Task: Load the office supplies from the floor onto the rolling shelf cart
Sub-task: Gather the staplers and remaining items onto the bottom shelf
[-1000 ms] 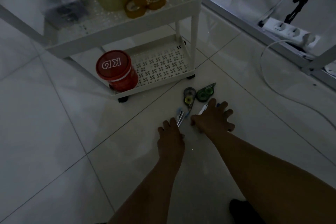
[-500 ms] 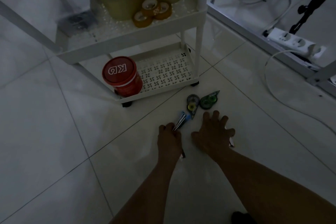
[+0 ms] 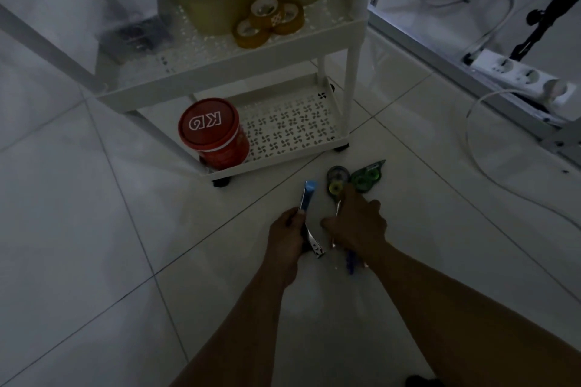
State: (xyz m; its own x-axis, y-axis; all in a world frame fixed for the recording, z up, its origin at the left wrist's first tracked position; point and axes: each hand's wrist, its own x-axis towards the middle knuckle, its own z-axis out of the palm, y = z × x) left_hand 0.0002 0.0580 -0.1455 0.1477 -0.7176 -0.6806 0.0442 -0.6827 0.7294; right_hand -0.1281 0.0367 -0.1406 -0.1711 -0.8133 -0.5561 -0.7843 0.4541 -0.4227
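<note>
I am closing my left hand (image 3: 287,231) around a stiff, slick metal hole punch (image 3: 306,214), gripping mid-body. My right hand (image 3: 356,223) is clutching pens (image 3: 350,259), reaching for light correction-tape dispensers (image 3: 364,179) on the floor (image 3: 125,229) beside the cart's (image 3: 283,160) front edge.

Two correction-tape dispensers (image 3: 336,179) (image 3: 366,177), one red tub (image 3: 213,135)

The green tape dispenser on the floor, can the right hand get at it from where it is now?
Probably yes: the green tape dispenser lies just beyond the right hand with nothing between them, though that hand already grips some pens.
</note>
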